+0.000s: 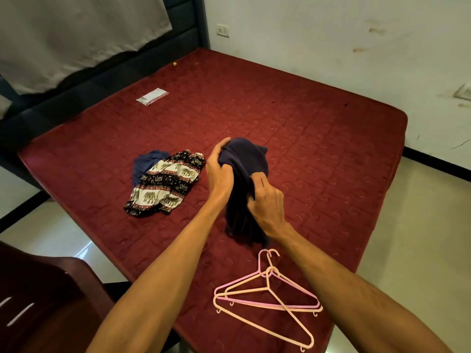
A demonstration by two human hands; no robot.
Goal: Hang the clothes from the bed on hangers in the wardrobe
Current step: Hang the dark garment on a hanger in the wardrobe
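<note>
Both my hands hold a dark navy garment lifted above the red mattress. My left hand grips its bunched top from the left. My right hand pinches the fabric lower down on the right, and the rest of the cloth hangs down between my forearms. Left of it on the bed lies an elephant-print garment on top of a blue garment. Two plastic hangers, a pink one and a peach one, lie crossed on the near part of the mattress.
A small clear plastic packet lies on the far left of the mattress, near the dark headboard. A dark wooden piece of furniture stands at the lower left. Pale tiled floor runs along the bed's right side.
</note>
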